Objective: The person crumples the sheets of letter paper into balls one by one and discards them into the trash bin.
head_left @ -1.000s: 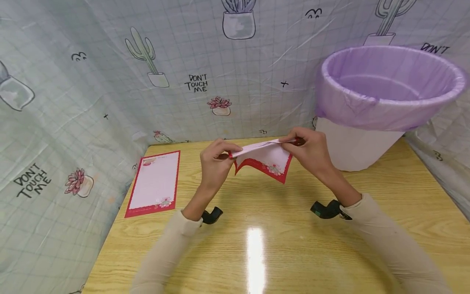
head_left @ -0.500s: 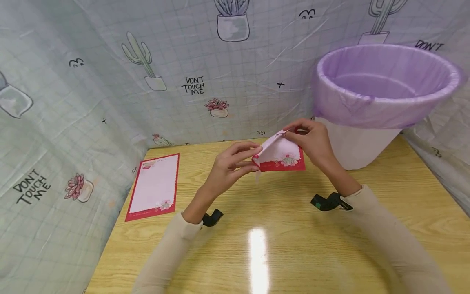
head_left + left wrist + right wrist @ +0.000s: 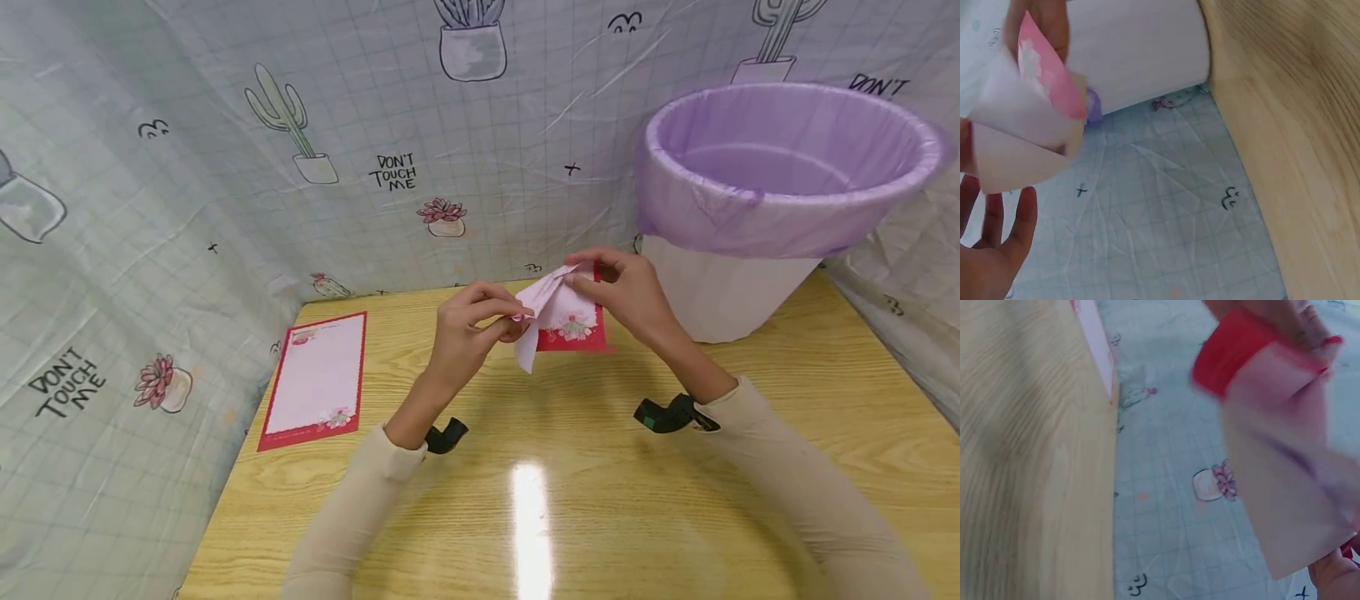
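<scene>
A red-bordered sheet of paper (image 3: 570, 315) with a flower print hangs above the table, folded and creased between both hands. My left hand (image 3: 468, 333) pinches its left side with thumb and fingers, and a narrow white flap dangles below them. On the upper right part, my right hand (image 3: 626, 287) grips the paper between thumb and fingertips. The left wrist view has the bent paper (image 3: 1022, 119) with its pinkish corner turned up. In the right wrist view the paper (image 3: 1285, 469) is blurred, its red edge nearest the other hand.
A second red-bordered sheet (image 3: 318, 375) lies flat at the table's left side. At the back right stands a white bin (image 3: 727, 292) lined with a purple bag (image 3: 750, 217). A cactus-print cloth (image 3: 360, 100) hangs behind the wooden table (image 3: 600, 500).
My left hand has moved rightward, closer to my right hand. The paper, earlier stretched between them with its lower edge hanging, is now bunched, with a white flap hanging near the left fingers.
</scene>
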Demonstrator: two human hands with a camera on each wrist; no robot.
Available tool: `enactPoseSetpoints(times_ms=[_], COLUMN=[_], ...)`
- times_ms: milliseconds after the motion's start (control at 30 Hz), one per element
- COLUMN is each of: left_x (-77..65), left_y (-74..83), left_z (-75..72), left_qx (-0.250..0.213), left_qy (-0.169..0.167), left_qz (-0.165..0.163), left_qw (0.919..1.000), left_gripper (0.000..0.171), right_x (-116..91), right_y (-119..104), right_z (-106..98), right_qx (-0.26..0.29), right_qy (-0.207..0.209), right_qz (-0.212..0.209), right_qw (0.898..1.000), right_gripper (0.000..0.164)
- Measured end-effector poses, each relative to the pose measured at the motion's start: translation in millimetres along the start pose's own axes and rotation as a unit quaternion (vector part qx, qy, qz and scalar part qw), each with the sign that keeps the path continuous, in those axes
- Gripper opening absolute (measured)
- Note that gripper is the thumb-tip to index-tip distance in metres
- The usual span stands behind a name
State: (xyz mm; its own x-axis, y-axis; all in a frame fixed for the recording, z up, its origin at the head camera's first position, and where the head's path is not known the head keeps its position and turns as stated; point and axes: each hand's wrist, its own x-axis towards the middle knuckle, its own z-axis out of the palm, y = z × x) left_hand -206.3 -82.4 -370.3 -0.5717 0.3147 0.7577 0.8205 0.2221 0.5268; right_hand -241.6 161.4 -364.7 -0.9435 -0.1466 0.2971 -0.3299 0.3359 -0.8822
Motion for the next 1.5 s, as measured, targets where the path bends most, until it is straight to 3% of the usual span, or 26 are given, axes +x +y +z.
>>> enactPoseSetpoints(times_ms=[233,367,467,567,800,933,1167,1367,1500], left_x=[-5.4,-5.6,-3.9,-4.4,-5.6,-5.3,-3.4,-0.8,-0.9], left_y=[-3.8,-1.6,1.1,1.4,-2.0,-3.1,-6.7,-9.8,-11.2], left_z=[2.8,5.0,6.9,8.6,14.1,13.2,11.2,11.9,11.6], left_qx=[0.05,0.024,-0.001,-0.008,0.01,0.03,0.044,0.027,0.026], left_qy=[0.008,0.019,0.02,0.026,0.045,0.028,0.038,0.054,0.071], left_qz=[-0.01,-0.045,-0.077,-0.089,-0.091,-0.104,-0.078,-0.065,-0.074], left_qw=[0.9986,0.9985,0.9968,0.9957,0.9947,0.9937,0.9953,0.9961,0.9944], left_gripper=[0.013,0.032,0.048,0.057,0.058,0.048,0.028,0.006,0.007], right_x=[-1,-5,-8,-10,-8,-9,-11,-13,-14], right_y=[-17,-26,-31,-33,-30,-28,-26,-22,-21], right_z=[3,9,12,16,20,21,23,28,28], right_qx=[-0.072,-0.092,-0.104,-0.115,-0.131,-0.138,-0.149,-0.119,-0.105], right_qy=[-0.105,-0.112,-0.091,-0.07,-0.022,-0.003,-0.004,-0.023,-0.024], right_qz=[-0.074,-0.098,-0.125,-0.169,-0.254,-0.285,-0.319,-0.335,-0.316], right_qw=[0.989,0.985,0.983,0.976,0.958,0.948,0.936,0.934,0.943], right_gripper=[0.083,0.102,0.108,0.1,0.052,0.047,0.039,0.025,0.023])
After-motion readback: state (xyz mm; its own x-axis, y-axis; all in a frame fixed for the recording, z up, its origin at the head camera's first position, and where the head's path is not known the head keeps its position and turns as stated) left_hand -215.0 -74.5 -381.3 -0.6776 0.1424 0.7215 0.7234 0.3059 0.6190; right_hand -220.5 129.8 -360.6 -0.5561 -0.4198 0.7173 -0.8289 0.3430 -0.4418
